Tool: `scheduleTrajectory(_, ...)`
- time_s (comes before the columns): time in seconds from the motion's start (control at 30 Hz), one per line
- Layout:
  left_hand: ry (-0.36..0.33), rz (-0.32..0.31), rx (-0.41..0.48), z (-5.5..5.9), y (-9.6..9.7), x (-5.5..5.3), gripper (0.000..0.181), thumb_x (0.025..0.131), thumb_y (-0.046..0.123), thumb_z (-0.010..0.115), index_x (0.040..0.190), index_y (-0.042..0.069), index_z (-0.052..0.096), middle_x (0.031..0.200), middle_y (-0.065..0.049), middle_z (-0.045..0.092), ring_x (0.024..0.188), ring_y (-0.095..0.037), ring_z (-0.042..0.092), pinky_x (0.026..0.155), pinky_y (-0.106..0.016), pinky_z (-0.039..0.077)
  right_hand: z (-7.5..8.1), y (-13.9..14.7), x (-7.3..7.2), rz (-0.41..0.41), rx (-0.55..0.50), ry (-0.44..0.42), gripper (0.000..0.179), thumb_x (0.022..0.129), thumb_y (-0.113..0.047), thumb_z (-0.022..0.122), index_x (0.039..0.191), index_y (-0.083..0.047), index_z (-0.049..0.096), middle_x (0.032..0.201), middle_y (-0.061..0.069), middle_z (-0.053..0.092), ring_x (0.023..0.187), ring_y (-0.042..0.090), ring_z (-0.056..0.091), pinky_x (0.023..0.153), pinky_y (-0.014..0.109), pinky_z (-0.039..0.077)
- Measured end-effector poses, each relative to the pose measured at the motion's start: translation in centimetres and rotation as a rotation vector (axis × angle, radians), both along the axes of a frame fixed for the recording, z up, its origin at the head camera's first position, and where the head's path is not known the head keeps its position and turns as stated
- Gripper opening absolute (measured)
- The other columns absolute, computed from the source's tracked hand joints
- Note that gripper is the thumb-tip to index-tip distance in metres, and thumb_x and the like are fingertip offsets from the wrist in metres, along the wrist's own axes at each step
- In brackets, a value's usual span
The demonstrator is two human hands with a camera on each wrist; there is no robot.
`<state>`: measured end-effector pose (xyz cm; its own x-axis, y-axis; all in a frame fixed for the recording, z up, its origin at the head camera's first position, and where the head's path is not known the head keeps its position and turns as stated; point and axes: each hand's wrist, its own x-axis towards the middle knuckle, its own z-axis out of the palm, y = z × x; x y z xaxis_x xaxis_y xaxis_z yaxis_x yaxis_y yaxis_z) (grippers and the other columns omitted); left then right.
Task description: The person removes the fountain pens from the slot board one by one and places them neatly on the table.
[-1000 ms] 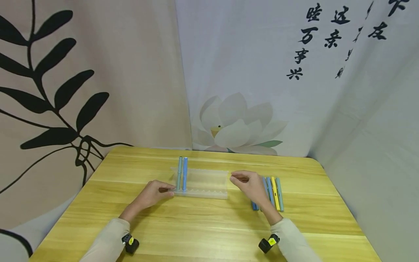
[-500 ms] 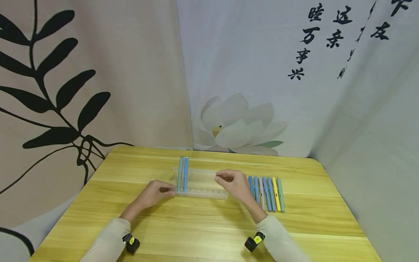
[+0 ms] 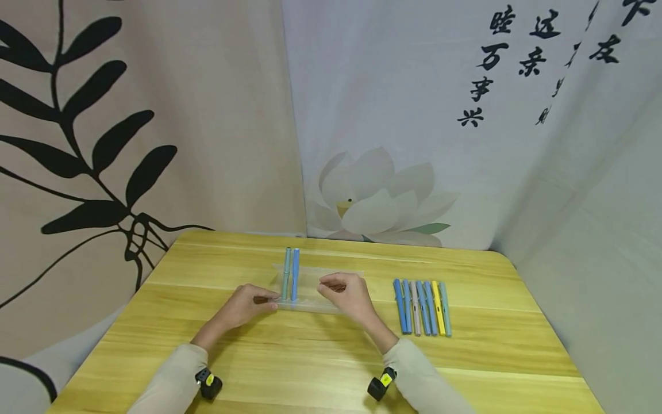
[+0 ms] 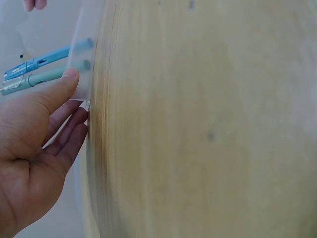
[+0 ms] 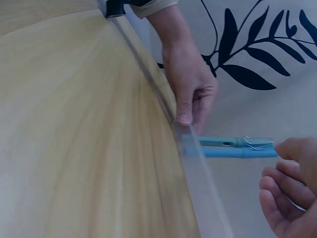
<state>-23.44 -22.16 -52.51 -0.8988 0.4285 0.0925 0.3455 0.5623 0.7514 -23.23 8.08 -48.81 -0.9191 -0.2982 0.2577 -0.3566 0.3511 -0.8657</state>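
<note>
A clear plastic pen rack stands on the table, with a pale green pen and a blue pen upright at its left end. My left hand pinches the rack's near left corner, thumb on top and fingers below, as the left wrist view shows. Over the rack's right part is my right hand, fingers loosely bent and holding nothing. In the right wrist view, the right hand's thumb appears near the capped ends of the two pens.
To the right, several pens lie side by side on the wooden table, among them a yellow pen and a grey-pink pen. A printed curtain hangs behind the table's back edge.
My right hand has moved left from beside the rack to over its right part, uncovering the row of pens. The left hand keeps its hold on the rack's corner.
</note>
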Motion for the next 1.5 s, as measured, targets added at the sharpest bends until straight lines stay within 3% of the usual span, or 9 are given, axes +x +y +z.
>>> scheduleTrajectory(0.23,-0.004,0.022,-0.016,0.0,0.0,-0.1,0.03,0.095,0.022,0.074,0.12,0.005,0.075,0.12,-0.011,0.074,0.11,-0.028,0.069,0.093,-0.046,0.058,-1.1,-1.7,-0.5,0.001,0.03,0.007,0.015,0.096,-0.021,0.074,0.107,-0.013,0.079,0.098,-0.002,0.078,0.085,0.012,0.07,0.075,0.027,0.059)
scheduleTrajectory(0.6,-0.012,0.002,0.01,-0.3,-0.1,-0.2,0.031,0.096,0.023,0.073,0.121,0.005,0.075,0.12,-0.011,0.074,0.109,-0.027,0.07,0.092,-0.042,0.059,-2.3,-4.3,-1.4,-0.02,0.029,-0.032,0.024,0.093,-0.018,0.077,0.109,0.001,0.078,0.101,0.007,0.078,0.084,0.014,0.073,0.071,0.025,0.06)
scheduleTrajectory(0.97,-0.009,-0.002,0.017,-0.1,-0.1,-0.2,0.03,0.096,0.021,0.073,0.12,0.003,0.075,0.119,-0.012,0.074,0.108,-0.027,0.071,0.092,-0.043,0.059,-2.6,-6.0,-2.0,-0.039,0.046,-0.082,0.022,0.092,-0.021,0.079,0.106,-0.005,0.079,0.096,0.003,0.079,0.083,0.012,0.072,0.07,0.025,0.06)
scheduleTrajectory(1.27,-0.003,0.0,0.021,0.2,0.1,-0.1,0.028,0.096,0.017,0.073,0.12,0.002,0.075,0.118,-0.013,0.074,0.108,-0.028,0.071,0.092,-0.043,0.059,-3.0,-6.5,-2.5,-0.053,0.048,-0.064,0.018,0.089,-0.021,0.082,0.094,-0.005,0.079,0.086,0.004,0.077,0.075,0.012,0.071,0.063,0.025,0.059)
scheduleTrajectory(1.5,0.003,-0.005,0.017,-0.1,0.0,-0.1,0.028,0.096,0.017,0.073,0.12,0.003,0.075,0.119,-0.012,0.074,0.108,-0.027,0.071,0.092,-0.042,0.059,-2.8,-6.7,-2.4,-0.062,0.06,-0.069,0.016,0.089,-0.019,0.082,0.093,-0.005,0.079,0.084,0.005,0.077,0.073,0.012,0.071,0.061,0.025,0.059)
